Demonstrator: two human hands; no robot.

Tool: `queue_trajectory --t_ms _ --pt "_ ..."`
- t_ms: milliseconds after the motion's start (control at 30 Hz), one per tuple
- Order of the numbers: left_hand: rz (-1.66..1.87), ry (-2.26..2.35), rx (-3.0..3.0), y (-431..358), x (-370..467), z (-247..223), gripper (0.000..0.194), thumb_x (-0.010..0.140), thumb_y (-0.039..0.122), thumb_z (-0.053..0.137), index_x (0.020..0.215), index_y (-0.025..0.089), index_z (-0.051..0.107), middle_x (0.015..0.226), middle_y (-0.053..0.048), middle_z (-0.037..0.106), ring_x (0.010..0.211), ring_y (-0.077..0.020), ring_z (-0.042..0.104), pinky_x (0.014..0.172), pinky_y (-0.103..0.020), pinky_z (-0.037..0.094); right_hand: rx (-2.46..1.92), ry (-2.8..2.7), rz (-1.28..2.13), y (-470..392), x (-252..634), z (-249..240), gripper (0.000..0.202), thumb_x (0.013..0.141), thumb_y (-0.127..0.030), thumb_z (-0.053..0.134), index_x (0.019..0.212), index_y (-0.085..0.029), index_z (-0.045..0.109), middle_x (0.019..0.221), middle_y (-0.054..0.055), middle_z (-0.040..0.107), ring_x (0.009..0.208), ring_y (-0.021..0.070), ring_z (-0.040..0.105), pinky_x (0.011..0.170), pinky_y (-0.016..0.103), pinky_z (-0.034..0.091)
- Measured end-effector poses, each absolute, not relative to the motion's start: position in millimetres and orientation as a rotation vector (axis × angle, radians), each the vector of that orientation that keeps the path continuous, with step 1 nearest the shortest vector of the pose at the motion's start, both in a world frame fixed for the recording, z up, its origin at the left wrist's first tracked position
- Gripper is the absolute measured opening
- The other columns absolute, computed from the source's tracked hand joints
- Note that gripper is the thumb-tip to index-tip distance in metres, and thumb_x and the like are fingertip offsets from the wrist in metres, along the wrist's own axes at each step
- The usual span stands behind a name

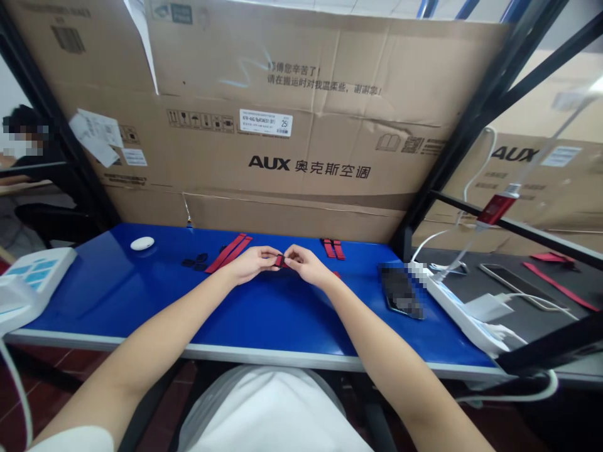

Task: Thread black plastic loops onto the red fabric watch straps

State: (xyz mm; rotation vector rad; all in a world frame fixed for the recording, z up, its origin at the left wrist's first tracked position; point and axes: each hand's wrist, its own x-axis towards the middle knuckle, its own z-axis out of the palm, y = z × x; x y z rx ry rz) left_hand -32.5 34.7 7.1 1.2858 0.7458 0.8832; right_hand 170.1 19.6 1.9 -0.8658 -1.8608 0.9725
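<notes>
Over the middle of the blue table (282,314), both my hands meet at a short red strap with a black buckle (279,260). My left hand (254,263) pinches it from the left between thumb and fingers. From the other side, my right hand (305,262) has its fingertips closed on the same strap and buckle. A bit of red shows past my right wrist. Two longer red straps (230,252) lie side by side just left of my left hand, with several small black buckles (195,261) beside them. Behind my right hand lie red straps with black fittings (333,249).
A tall cardboard sheet (311,207) closes off the table's back. A white oval object (142,243) lies at left, near a white device (47,276). On the right are a phone (402,292), a power strip (464,314) and a black metal post (424,201). A person (38,163) sits far left.
</notes>
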Motion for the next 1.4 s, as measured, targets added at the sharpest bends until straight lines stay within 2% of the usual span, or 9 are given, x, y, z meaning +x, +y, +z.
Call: queue_trajectory --t_ms 133,267,433,567,733,900,1133,1267,1400 --pt "0.898 0.756 1.183 31.4 -25.5 4.8 0.023 0.067 0.008 0.079 0.088 0.012 0.07 0.085 -0.006 0.071 0.082 -0.0152 0.068 0.086 -0.032 0.053 -0.763 -1.658 1.085 19.0 162.5 -0.3 0.022 0.076 -0.03 0.06 0.095 -0.022 0.054 0.092 0.0 0.056 0.083 0.015 0.053 0.077 0.027 0.044" --pt "0.864 0.69 1.22 27.0 -18.4 3.1 0.022 0.066 0.009 0.079 0.086 0.01 0.07 0.089 -0.007 0.071 0.087 -0.0158 0.068 0.092 -0.033 0.053 -0.846 -1.737 1.022 18.0 158.4 -0.5 0.019 0.077 -0.037 0.065 0.084 -0.02 0.059 0.094 0.002 0.055 0.083 0.016 0.052 0.08 0.03 0.043" --pt "0.984 0.91 1.469 28.1 -15.3 1.7 0.02 0.067 0.01 0.078 0.085 0.008 0.07 0.072 -0.004 0.069 0.072 -0.0163 0.068 0.079 -0.037 0.058 -0.791 -1.717 1.0 25.7 168.2 -2.0 0.015 0.077 -0.034 0.063 0.073 -0.02 0.058 0.099 0.003 0.055 0.099 0.0191 0.052 0.094 0.035 0.038" --pt "1.015 1.073 1.664 31.7 -16.1 1.6 0.019 0.07 0.008 0.071 0.09 0.009 0.07 0.076 -0.007 0.071 0.066 -0.017 0.07 0.072 -0.034 0.059 -1.037 -1.976 0.732 28.4 173.7 -2.3 0.013 0.073 -0.023 0.062 0.063 -0.019 0.057 0.09 0.003 0.055 0.098 0.0204 0.048 0.098 0.04 0.032" --pt "1.025 1.137 1.878 30.2 -15.6 1.3 0.02 0.072 0.01 0.067 0.092 0.012 0.072 0.08 -0.008 0.073 0.07 -0.0191 0.071 0.07 -0.031 0.059 -1.146 -2.022 0.633 24.5 168.5 -1.4 0.014 0.075 -0.02 0.059 0.062 -0.018 0.054 0.082 0.002 0.051 0.083 0.0171 0.049 0.081 0.032 0.039" --pt "0.996 1.034 1.818 26.6 -14.9 4.2 0.016 0.077 0.017 0.067 0.091 0.012 0.072 0.079 -0.008 0.073 0.069 -0.019 0.071 0.072 -0.033 0.059 -1.17 -1.934 0.62 22.7 165.4 -3.9 0.011 0.074 -0.02 0.058 0.065 -0.018 0.053 0.079 0.0 0.049 0.065 0.0116 0.046 0.065 0.028 0.038" --pt "0.945 0.809 1.528 20.8 -19.7 17.1 0.037 0.067 0.032 0.083 0.095 0.011 0.071 0.092 -0.01 0.073 0.083 -0.0202 0.07 0.081 -0.037 0.057 -0.903 -1.691 1.127 23.9 169.0 -1.4 0.031 0.074 -0.042 0.069 0.085 -0.021 0.05 0.067 -0.002 0.058 0.06 0.0149 0.056 0.061 0.03 0.045" --pt "0.872 0.724 1.531 24.8 -27.8 19.4 0.039 0.064 0.033 0.085 0.093 0.011 0.07 0.087 -0.009 0.073 0.081 -0.0182 0.068 0.08 -0.035 0.055 -1.032 -1.829 0.751 30.7 179.3 -3.4 0.014 0.084 -0.027 0.055 0.096 -0.02 0.057 0.09 0.004 0.061 0.079 0.0167 0.058 0.076 0.034 0.047" --pt "0.79 0.708 1.616 31.5 -36.5 20.4 0.038 0.066 0.032 0.083 0.096 0.012 0.07 0.088 -0.009 0.073 0.078 -0.0162 0.067 0.078 -0.032 0.054 -1.417 -2.05 0.302 37.0 188.1 -11.9 0.031 0.075 -0.014 0.063 0.104 -0.023 0.065 0.116 0.01 0.052 0.107 0.0256 0.049 0.093 0.042 0.037"
